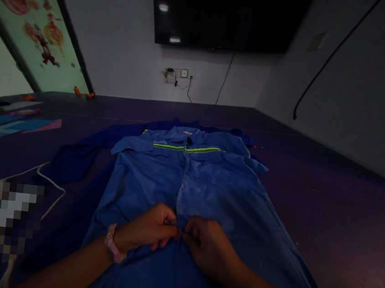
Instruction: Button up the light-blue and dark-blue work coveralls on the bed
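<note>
A blue work shirt (pixel 209 182) with a yellow-green reflective stripe across the chest lies flat on the dark purple floor (pixel 329 186), collar away from me. My left hand (pixel 150 231), with a pink scrunchie on the wrist, pinches the front opening of the shirt near its lower part. My right hand (pixel 204 244) pinches the same opening from the other side, its fingertips touching those of the left. Both hands are closed on the fabric edge at the centre placket. What sits between the fingertips is too small to make out.
A white cord (pixel 50 184) curls on the floor to the left of the shirt. Flat coloured sheets (pixel 22 125) lie at the far left. A dark screen (pixel 226 14) hangs on the back wall above wall sockets (pixel 177 74). A blurred patch covers the lower left.
</note>
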The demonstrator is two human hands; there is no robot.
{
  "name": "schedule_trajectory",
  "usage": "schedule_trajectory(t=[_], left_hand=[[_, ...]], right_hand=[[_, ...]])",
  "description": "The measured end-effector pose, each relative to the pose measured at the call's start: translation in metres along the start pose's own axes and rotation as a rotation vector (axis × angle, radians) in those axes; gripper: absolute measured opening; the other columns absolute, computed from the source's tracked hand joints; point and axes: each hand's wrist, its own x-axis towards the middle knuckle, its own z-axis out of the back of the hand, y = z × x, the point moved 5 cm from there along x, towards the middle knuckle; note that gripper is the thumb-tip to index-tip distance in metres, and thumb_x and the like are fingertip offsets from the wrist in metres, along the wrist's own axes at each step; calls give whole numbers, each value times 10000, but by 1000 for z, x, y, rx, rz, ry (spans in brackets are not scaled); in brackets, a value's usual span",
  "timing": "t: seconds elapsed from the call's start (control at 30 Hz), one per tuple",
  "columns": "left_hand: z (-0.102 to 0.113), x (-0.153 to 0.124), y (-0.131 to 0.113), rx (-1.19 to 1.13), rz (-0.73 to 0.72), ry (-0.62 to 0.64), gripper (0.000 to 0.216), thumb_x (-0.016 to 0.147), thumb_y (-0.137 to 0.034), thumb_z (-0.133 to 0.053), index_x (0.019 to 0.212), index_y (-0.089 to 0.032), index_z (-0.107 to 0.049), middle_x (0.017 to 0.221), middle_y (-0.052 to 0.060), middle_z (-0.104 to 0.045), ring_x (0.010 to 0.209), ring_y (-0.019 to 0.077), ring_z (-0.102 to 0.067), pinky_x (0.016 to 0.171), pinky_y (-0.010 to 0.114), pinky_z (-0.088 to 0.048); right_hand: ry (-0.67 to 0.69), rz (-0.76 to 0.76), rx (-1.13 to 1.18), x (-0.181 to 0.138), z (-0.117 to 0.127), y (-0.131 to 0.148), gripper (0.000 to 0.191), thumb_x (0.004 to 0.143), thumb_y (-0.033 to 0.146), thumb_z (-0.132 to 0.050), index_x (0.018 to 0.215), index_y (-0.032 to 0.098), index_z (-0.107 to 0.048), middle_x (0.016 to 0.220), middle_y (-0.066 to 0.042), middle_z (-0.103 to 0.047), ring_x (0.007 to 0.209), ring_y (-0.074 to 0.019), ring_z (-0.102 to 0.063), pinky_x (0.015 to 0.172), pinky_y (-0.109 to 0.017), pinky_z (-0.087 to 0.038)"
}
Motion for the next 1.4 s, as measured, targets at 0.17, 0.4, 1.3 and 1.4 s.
schedule_trajectory(t=[0.17,0.4,1.3,1.4], left_hand=[[1,-1,0,6,-13,13,223,719,-358,-528,639,-154,-485,454,-72,-481,340,43,-393,349,159,-276],[-4,-3,-3,56,-115,94,158,677,-214,-538,811,-140,-578,560,-60,-505,428,52,-447,413,160,-349],[-6,-6,-13,701,-285,-380,212,765,-285,-527,613,-155,-596,572,0,-569,508,91,-449,500,222,-240],[-7,-7,-13,744,-269,-388,272,794,-336,-495,610,-157,-583,570,4,-563,501,92,-443,490,228,-222]], right_hand=[[13,36,112,-1,2,2,85,704,159,-523,708,179,-606,554,18,-577,492,-110,-514,449,-201,-314],[31,56,239,2,4,2,216,793,209,-434,643,169,-583,553,7,-558,497,-103,-494,474,-196,-333],[10,48,180,6,4,1,193,737,322,-596,658,153,-641,586,-10,-626,528,-110,-546,465,-193,-335],[-14,52,85,8,6,1,224,747,326,-581,610,159,-639,536,-3,-602,489,-103,-516,442,-201,-300]])
